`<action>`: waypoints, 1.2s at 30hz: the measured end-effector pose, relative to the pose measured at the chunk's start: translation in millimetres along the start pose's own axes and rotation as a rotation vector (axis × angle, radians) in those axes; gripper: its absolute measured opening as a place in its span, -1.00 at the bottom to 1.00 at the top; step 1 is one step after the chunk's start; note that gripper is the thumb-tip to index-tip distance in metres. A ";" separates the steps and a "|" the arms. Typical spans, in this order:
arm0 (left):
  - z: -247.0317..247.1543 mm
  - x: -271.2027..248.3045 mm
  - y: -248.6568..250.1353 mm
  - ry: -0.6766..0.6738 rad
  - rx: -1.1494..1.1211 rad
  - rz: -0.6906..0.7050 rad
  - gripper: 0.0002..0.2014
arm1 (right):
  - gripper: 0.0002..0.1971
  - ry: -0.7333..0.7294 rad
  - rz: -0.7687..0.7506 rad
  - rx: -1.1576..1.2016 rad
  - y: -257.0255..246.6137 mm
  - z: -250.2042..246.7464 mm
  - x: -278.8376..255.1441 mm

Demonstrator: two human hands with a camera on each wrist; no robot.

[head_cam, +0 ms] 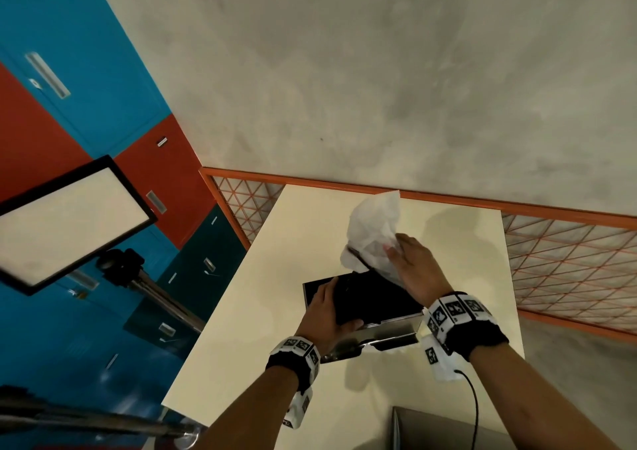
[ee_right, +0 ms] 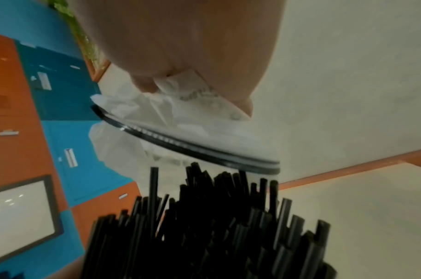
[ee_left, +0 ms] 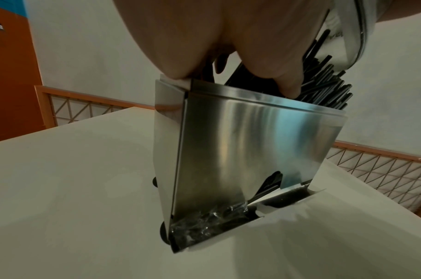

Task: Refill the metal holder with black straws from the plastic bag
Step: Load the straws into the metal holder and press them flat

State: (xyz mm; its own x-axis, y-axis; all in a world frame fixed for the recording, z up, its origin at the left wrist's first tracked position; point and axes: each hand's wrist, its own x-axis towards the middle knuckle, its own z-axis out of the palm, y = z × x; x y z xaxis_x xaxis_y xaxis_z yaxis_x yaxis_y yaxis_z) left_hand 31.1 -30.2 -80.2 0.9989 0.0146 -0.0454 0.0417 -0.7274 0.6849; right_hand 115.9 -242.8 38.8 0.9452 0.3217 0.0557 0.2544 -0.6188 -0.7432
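A shiny metal holder (head_cam: 389, 330) (ee_left: 252, 141) stands on the cream table (head_cam: 275, 311), packed with black straws (head_cam: 375, 298) (ee_left: 329, 88) (ee_right: 204, 226) that stick out of its open top. My left hand (head_cam: 327, 308) (ee_left: 228, 47) lies over the bundle, its fingers curled round the straws and its thumb at the holder's rim. My right hand (head_cam: 413, 263) (ee_right: 192, 47) pinches the crumpled white plastic bag (head_cam: 374, 232) (ee_right: 180, 117) just beyond the straw ends. The bag's dark zip edge hangs open above the straw tips.
A lit panel on a tripod (head_cam: 69, 222) stands left of the table. Blue and red lockers (head_cam: 86, 70) fill the left side. An orange mesh fence (head_cam: 568, 253) runs behind and right of the table. A grey box (head_cam: 431, 429) and a black cable (head_cam: 474, 398) sit near me.
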 end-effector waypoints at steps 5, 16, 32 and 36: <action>0.4 0.3 0.3 -0.015 0.024 -0.017 0.05 | -0.50 -0.145 -0.053 -0.261 17.5 17.8 -2.5; -0.1 -0.6 -0.3 -0.005 0.038 0.002 -0.02 | -0.85 0.199 0.078 -0.096 5.6 -21.0 -2.5; -2.1 1.8 -7.2 -0.056 -0.107 0.053 -0.16 | -0.43 -0.107 0.022 -0.145 -10.6 66.4 -32.2; -1.0 4.8 -7.3 -0.048 -0.131 0.049 -0.16 | -0.29 -0.121 -0.038 -0.268 -15.2 80.3 -29.2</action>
State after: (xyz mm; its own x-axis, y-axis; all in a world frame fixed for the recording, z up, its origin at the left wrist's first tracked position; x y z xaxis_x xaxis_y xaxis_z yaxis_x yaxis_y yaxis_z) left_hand 35.6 -24.2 -84.7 0.9976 -0.0542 -0.0425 -0.0012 -0.6309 0.7759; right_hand 68.1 -185.2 -5.1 0.9069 0.4212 -0.0121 0.3489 -0.7666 -0.5390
